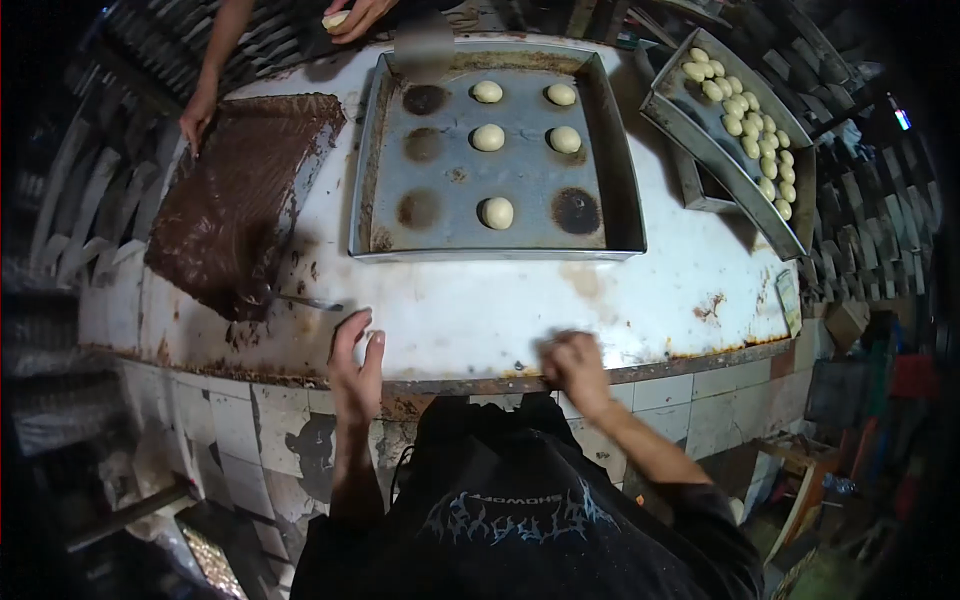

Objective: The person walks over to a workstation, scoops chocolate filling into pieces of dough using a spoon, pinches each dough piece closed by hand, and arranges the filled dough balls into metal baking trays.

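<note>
My left hand [355, 365] is open at the table's front edge, thumb and fingers apart and nothing in it. My right hand [577, 368] is curled low over the white tabletop [460, 310], its fingertips smeared by motion. Whatever may be under its fingers is hidden. Beyond both hands stands a square metal baking tray [500, 253] with several pale dough balls [497, 213] spaced apart in it. Dark round stains mark its floor. The handle of a thin metal utensil [308, 301] lies near my left hand.
Dark brown chocolate-like paste [235, 195] covers a sheet at the left. Another person's hand [198, 120] touches its edge; their other hand [358, 18] holds a pale piece. At the right, a tilted metal tray [690, 132] holds many small dough pieces [751, 127].
</note>
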### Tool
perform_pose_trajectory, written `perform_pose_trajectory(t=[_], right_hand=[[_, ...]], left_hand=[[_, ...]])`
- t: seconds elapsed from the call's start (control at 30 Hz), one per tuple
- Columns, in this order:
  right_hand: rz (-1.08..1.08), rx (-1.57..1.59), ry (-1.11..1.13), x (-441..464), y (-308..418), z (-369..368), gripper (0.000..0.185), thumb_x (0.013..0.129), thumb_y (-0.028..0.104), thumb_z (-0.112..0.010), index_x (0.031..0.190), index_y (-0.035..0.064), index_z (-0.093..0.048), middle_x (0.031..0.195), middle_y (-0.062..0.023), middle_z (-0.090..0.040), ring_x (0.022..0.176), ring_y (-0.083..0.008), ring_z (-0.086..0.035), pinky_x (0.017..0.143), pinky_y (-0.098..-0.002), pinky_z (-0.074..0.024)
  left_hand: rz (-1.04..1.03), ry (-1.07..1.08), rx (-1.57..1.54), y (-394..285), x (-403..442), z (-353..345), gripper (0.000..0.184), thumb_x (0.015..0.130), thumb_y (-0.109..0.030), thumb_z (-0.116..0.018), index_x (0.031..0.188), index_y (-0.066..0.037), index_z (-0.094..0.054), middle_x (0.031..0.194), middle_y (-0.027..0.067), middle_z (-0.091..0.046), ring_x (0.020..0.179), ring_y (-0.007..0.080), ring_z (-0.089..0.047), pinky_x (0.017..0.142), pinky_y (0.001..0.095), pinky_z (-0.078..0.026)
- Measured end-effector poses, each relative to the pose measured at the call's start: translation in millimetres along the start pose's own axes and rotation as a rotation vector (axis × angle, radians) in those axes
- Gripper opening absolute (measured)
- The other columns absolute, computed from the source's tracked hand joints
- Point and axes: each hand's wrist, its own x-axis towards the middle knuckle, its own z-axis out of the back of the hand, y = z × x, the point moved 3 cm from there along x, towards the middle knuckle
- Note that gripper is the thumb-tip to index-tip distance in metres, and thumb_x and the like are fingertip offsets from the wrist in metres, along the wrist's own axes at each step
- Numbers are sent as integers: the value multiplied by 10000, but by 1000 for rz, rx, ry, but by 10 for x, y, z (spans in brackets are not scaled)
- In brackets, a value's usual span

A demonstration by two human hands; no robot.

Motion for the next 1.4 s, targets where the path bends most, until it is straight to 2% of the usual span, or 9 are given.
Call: perform_pose_trajectory(t=[0.2,0.5,0.67,0.8,0.87,1.03,1.07,1.3,1.4], right_hand=[[-426,-49,-305,844,-98,-147,141,794,160,-588,795,20,-603,882,-161,-549,822,-337,-475,724,-440,-384],[-522,230,374,582,153,541,209,707,91,-638,908,62,-589,871,-123,-590,823,-297,-564,771,-371,-482],[177,-200,-67,1838,-512,859,189,740,153,-612,878,24,-594,818,-130,-622,781,-313,-598,668,-411,-481],[-247,-238,468,1923,-1051,575,265,793,228,-608,909,-11,-602,927,-191,-621,879,-350,-602,761,-443,-488],[-116,-24,-66,1915,-880,1136,239,825,239,-596,940,32,-628,826,-192,-632,763,-378,-619,733,-446,-498],[-389,-185,-247,2378,-2430,2742,186,736,15,-532,903,34,-609,771,-166,-621,644,-294,-593,580,-384,-471],[13,-404,-338,2434,-2714,2886,233,706,2,-524,930,1,-589,803,-205,-603,704,-350,-589,604,-426,-467],[-331,-641,302,2554,-4893,2729,291,789,272,-593,824,-17,-607,795,-221,-642,715,-307,-636,631,-429,-487],[-298,137,404,2414,-3360,3011,285,764,193,-628,988,53,-520,838,-23,-562,690,-100,-521,557,-248,-428]], left_hand=[[-4,249,-151,-74,148,115,267,825,-4,-593,1091,5,-574,1038,117,-617,980,197,-582,864,296,-445],[0,570,-334,-153,197,26,245,845,-46,-596,1083,10,-589,1051,122,-621,984,200,-599,860,299,-460],[-5,565,-461,-382,177,-433,237,856,-62,-587,1081,12,-591,1073,123,-613,1013,208,-578,903,318,-434],[-3,617,-444,-858,125,-1002,253,827,2,-571,1079,20,-589,1085,130,-606,1043,221,-560,935,324,-409],[-12,601,-367,-943,45,-1222,266,812,6,-564,1076,25,-588,1088,144,-606,1035,241,-569,928,334,-416],[-318,576,82,-1356,-113,-1642,281,741,-61,-652,1020,-55,-618,1049,154,-592,944,314,-590,822,370,-475],[-340,584,131,-1420,-163,-1689,303,721,-84,-690,1017,-83,-625,1040,138,-586,934,312,-590,802,374,-485],[-644,415,467,-1877,-125,-1530,377,671,-244,-764,1012,-150,-635,1161,120,-518,1023,294,-549,801,385,-490],[-652,365,360,-1906,-255,-1201,317,751,-305,-694,1020,-156,-617,1244,122,-444,1019,299,-524,841,382,-451]])
